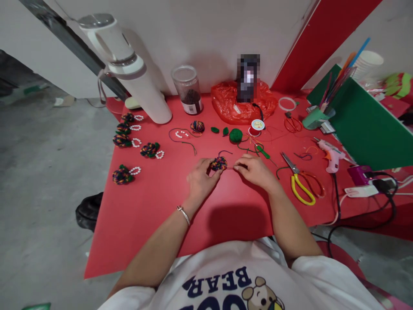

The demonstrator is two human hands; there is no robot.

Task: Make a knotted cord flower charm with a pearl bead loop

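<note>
My left hand [204, 175] holds a small multicoloured crocheted piece [219, 163] between thumb and fingers, just above the red table [155, 215]. To its right, my right hand [253, 169] is closed in a pinch at the end of a thin strand that runs from the piece. A dark loose yarn end curls up from the top of the piece. Beyond the hands lie a multicoloured yarn ball [197, 126], a green yarn ball [235, 136], a green-handled hook [263, 152] and a red thread spool [257, 125].
Several finished knitted pieces with white bead loops [122, 175] lie at the left. Scissors [300, 181], a pink glue gun [332, 156] and cables are at the right. A tall white bottle [145, 92], a jar [189, 92] and a red bag [222, 103] stand behind.
</note>
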